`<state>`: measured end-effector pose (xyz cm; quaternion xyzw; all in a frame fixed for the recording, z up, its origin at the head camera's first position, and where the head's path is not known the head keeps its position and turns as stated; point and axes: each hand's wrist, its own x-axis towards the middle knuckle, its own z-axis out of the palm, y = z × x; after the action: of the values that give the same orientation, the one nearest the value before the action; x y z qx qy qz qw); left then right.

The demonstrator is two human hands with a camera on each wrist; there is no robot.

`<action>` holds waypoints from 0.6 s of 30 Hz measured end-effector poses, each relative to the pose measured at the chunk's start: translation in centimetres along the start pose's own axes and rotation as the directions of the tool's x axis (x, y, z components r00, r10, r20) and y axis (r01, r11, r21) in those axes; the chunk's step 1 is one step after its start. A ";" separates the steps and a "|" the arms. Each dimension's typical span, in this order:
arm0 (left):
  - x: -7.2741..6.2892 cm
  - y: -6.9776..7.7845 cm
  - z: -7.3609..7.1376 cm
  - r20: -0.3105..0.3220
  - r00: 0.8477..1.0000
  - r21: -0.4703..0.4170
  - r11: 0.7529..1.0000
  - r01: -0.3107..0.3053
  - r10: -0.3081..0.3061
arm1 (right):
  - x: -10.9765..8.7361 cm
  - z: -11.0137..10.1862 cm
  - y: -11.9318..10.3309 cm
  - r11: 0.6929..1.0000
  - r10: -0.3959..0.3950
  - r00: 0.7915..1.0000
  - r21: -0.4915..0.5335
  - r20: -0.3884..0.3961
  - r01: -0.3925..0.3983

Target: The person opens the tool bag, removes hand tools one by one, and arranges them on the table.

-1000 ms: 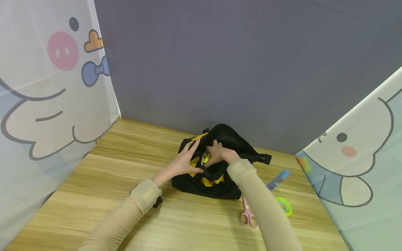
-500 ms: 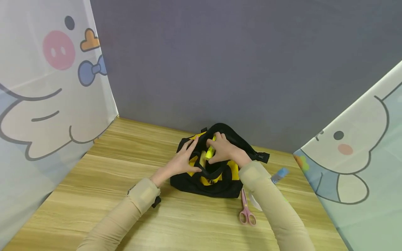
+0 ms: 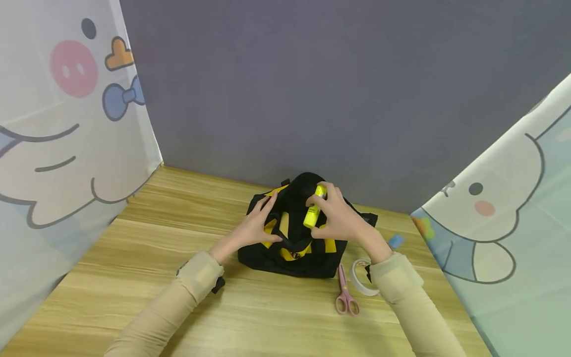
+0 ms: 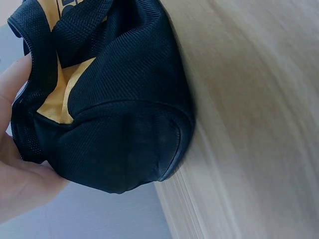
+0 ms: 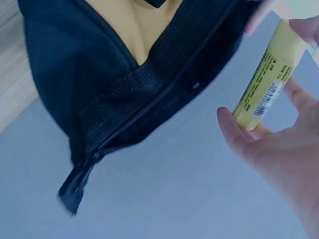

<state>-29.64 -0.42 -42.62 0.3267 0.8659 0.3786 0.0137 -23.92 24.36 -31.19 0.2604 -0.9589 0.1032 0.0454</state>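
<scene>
A black duffel-style bag (image 3: 290,265) with yellow panels sits on the table, its zipped mouth gaping upward. My left hand (image 3: 252,229) holds the bag's left end, thumb and fingers spread wide at the mouth's rim; in the left wrist view, part of this hand (image 4: 27,184) passes behind the black fabric. Over the right side of the mouth, my right hand (image 3: 339,218) pinches a bright yellow glue stick (image 3: 314,207) between thumb and fingers. The right wrist view shows the glue stick's printed label and barcode (image 5: 269,98). A pale yellow strip (image 3: 284,224) shows inside the mouth.
Pink scissors (image 3: 345,295) lie in front of the bag's right corner. Beside them is a white tape roll (image 3: 358,281), partly under my right wrist. Behind that forearm a blue glue stick (image 3: 395,241) shows only in part. A grey wall (image 3: 285,89) rises behind the table.
My right hand has lifted the yellow glue stick up and rightward out of the bag's mouth. The white tape roll has come into sight as the forearm shifted right. My left hand stays at the rim.
</scene>
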 end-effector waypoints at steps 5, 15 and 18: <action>0.1 -0.3 0.1 -0.005 1.000 0.008 1.000 -0.005 0.006 | -3.5 -0.7 -0.1 0.999 -0.037 0.992 0.021 -0.118 0.040; 0.3 -0.4 -0.1 -0.004 1.000 0.009 1.000 0.001 -0.001 | -10.6 -0.9 1.3 0.997 0.076 0.963 0.016 -0.258 -0.074; 0.5 -0.4 -0.2 0.002 1.000 0.005 1.000 0.003 -0.003 | -12.6 -0.8 1.9 0.995 0.104 0.943 0.026 -0.317 -0.101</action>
<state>-30.32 -0.43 -42.59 0.3258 0.8674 0.3759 0.0145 -13.99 32.29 -32.52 0.1904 -0.9508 0.1505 0.1924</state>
